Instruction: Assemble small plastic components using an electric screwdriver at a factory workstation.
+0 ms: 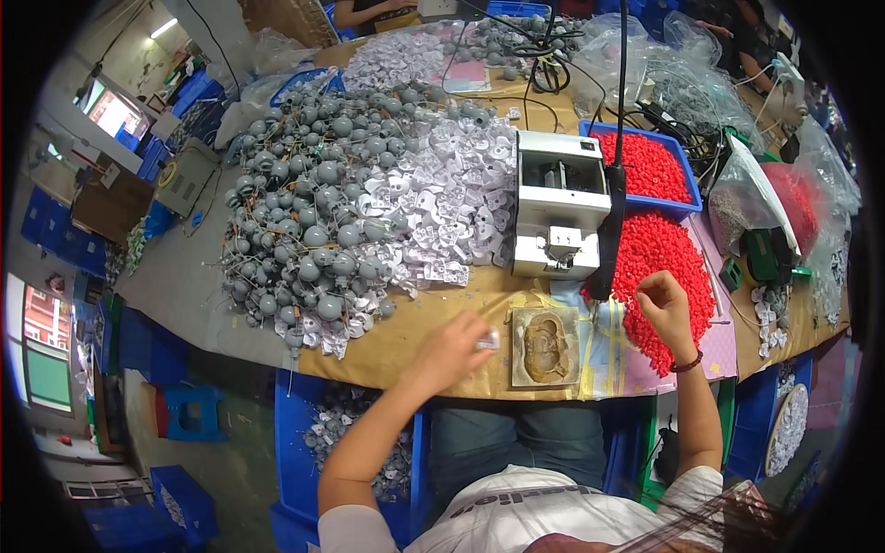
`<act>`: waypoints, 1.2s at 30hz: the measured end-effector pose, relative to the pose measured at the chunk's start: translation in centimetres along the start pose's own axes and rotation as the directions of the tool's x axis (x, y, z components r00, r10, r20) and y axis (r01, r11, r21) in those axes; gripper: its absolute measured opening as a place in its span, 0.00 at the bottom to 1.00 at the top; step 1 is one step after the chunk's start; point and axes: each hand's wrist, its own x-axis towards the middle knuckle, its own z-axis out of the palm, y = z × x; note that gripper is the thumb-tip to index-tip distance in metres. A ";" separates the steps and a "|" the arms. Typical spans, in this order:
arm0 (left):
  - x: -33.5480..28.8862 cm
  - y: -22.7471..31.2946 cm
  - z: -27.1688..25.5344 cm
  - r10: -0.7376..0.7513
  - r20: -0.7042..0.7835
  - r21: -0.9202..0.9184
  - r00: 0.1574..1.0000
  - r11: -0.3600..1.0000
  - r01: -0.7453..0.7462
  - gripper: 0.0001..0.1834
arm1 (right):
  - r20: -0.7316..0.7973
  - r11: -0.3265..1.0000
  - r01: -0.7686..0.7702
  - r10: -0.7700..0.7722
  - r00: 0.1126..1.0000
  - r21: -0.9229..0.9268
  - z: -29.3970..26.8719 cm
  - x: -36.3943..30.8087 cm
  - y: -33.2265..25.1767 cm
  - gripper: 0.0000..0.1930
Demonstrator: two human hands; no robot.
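Observation:
My left hand (450,350) is closed over the front of the table, left of a square metal block (522,364) with a rounded hollow. A small white plastic part (489,340) sticks out from its fingertips. My right hand (664,309) hovers at the heap of small red pieces (659,253), thumb and fingers pinched together. Whatever is between those fingertips is too small to make out. Behind the block stands a white bench machine (558,207), with a black rod-like handle (608,230) along its right side.
Grey balls with wires (318,212) heap up at the left, beside a pile of white plastic parts (452,198). A blue tray (691,205) of red pieces stands behind the red heap. Clear bags (751,198) crowd the right. Black cables (550,69) hang at the back. Other people work across the table.

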 end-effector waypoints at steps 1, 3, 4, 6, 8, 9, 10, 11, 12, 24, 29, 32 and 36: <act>0.4 1.1 0.9 0.024 -0.015 -0.041 1.000 0.999 -0.025 0.20 | 0.029 1.000 -0.003 0.002 1.000 0.031 1.3 -0.1 -1.4 0.07; 1.5 2.7 3.5 0.078 -0.030 -0.076 0.997 0.994 -0.080 0.21 | 0.106 1.000 0.019 -0.020 0.994 0.013 3.1 -0.8 -2.2 0.06; 2.0 3.2 5.1 0.101 -0.032 -0.069 0.994 0.992 -0.103 0.21 | 0.151 0.998 0.064 -0.062 0.987 -0.009 4.2 -1.2 -2.6 0.06; 2.7 4.0 6.9 0.066 -0.026 0.007 0.998 0.998 -0.066 0.22 | 0.240 0.982 0.187 -0.172 0.955 -0.041 6.7 -2.0 -4.1 0.07; 3.4 5.1 7.1 0.014 -0.058 0.031 0.998 0.999 -0.012 0.23 | 0.283 0.947 0.316 -0.291 0.914 -0.049 8.9 -2.7 -4.9 0.08; 3.5 5.4 6.9 -0.016 -0.083 0.030 0.996 0.999 0.019 0.23 | 0.290 0.923 0.382 -0.352 0.890 -0.051 9.9 -2.9 -4.8 0.09; 3.4 5.2 6.9 -0.001 -0.123 0.007 0.992 1.000 0.002 0.24 | 0.297 0.892 0.448 -0.415 0.860 -0.049 10.9 -3.0 -4.7 0.10; 3.2 4.9 6.8 0.014 -0.163 -0.016 0.986 1.000 -0.017 0.24 | 0.302 0.828 0.554 -0.509 0.806 -0.085 11.8 -2.8 -4.3 0.10; 3.1 4.5 6.5 0.035 -0.204 -0.025 0.978 0.999 -0.041 0.24 | 0.322 0.779 0.614 -0.553 0.769 -0.130 12.3 -2.9 -4.2 0.10; 6.3 -7.7 -16.1 0.104 -0.508 0.730 0.855 0.579 0.363 0.09 | 0.385 0.611 0.732 -0.624 0.679 -0.300 12.5 -3.7 -4.6 0.12; 6.9 -11.2 -17.1 -0.017 -0.411 0.779 0.912 0.513 0.361 0.07 | 0.392 0.632 0.716 -0.603 0.695 -0.297 12.2 -4.0 -4.4 0.12; 7.5 -10.8 -17.6 -0.019 -0.448 0.704 0.894 0.609 0.366 0.07 | 0.384 0.634 0.705 -0.594 0.707 -0.317 12.3 -4.0 -4.6 0.12; 9.2 -7.4 -18.6 -0.050 -0.590 0.424 0.806 0.830 0.362 0.08 | 0.375 0.641 0.695 -0.587 0.717 -0.325 12.3 -4.3 -4.2 0.13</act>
